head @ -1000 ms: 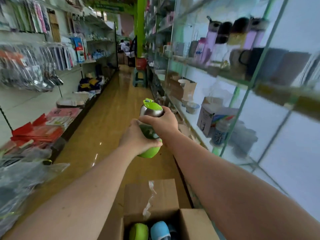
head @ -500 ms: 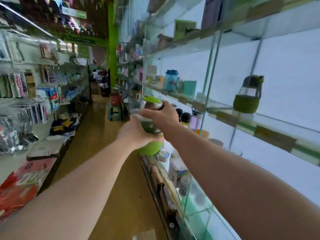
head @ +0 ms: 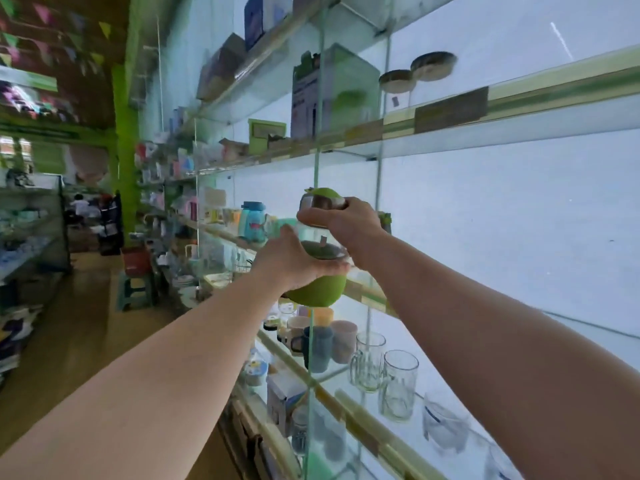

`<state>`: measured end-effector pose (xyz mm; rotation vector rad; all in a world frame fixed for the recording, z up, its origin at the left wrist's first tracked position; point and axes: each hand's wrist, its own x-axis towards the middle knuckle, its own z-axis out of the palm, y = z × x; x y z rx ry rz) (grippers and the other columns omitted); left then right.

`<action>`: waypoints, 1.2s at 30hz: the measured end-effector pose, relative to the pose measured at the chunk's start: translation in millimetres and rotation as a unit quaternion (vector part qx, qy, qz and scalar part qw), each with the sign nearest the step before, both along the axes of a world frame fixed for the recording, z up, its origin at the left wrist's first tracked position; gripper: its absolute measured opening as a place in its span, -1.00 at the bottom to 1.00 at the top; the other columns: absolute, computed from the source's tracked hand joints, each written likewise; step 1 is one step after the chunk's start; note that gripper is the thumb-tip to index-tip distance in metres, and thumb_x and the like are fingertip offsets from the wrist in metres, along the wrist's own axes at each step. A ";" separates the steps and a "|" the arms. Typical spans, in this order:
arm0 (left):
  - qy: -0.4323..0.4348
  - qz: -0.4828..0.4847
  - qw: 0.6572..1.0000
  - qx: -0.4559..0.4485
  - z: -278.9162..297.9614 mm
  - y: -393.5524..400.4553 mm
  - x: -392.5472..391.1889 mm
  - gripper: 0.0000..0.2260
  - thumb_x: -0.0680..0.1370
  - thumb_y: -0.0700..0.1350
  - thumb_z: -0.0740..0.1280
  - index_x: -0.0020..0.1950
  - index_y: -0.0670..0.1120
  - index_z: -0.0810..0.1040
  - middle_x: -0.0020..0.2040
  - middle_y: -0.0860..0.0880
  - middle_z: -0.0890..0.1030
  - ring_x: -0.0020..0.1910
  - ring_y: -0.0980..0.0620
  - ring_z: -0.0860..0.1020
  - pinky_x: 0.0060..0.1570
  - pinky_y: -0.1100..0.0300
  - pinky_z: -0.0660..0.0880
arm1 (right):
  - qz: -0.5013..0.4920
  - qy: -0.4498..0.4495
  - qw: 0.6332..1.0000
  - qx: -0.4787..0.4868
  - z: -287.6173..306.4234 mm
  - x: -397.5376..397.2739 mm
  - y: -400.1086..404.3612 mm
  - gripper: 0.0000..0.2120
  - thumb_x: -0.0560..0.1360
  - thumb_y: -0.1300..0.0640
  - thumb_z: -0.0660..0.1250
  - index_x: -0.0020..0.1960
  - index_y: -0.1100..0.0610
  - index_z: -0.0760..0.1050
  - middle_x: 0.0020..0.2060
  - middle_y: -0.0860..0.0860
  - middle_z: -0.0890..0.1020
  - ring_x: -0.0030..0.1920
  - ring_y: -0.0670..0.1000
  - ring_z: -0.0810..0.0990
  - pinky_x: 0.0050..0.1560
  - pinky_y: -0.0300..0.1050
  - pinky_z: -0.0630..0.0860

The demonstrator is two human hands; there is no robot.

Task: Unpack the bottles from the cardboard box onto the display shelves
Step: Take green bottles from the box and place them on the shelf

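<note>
Both hands, left hand [head: 294,259] and right hand [head: 346,220], keep fingers clamped on green bottle [head: 320,271].

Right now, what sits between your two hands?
Head view: the green bottle. The right hand grips its steel neck below the lid, the left hand holds its clear middle; nothing else lies between.

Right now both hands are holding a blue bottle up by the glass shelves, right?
Not quite. In the head view the bottle is green, not blue. The left hand and the right hand do both hold it up by the glass shelves.
</note>
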<state>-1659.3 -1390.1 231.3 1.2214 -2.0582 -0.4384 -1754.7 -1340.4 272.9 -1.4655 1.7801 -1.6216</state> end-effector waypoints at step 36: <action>0.024 -0.139 0.985 0.099 -31.7 -156.2 -265.7 -0.10 0.23 0.14 0.57 0.43 -0.12 0.24 0.26 -0.07 0.47 0.23 -0.06 0.47 0.23 0.03 0.44 | -0.232 0.106 0.958 0.130 -28.0 -244.0 -153.9 -0.31 0.26 -0.22 0.49 0.22 0.15 0.43 0.13 0.09 0.53 0.16 0.11 0.51 0.09 -0.02 0.51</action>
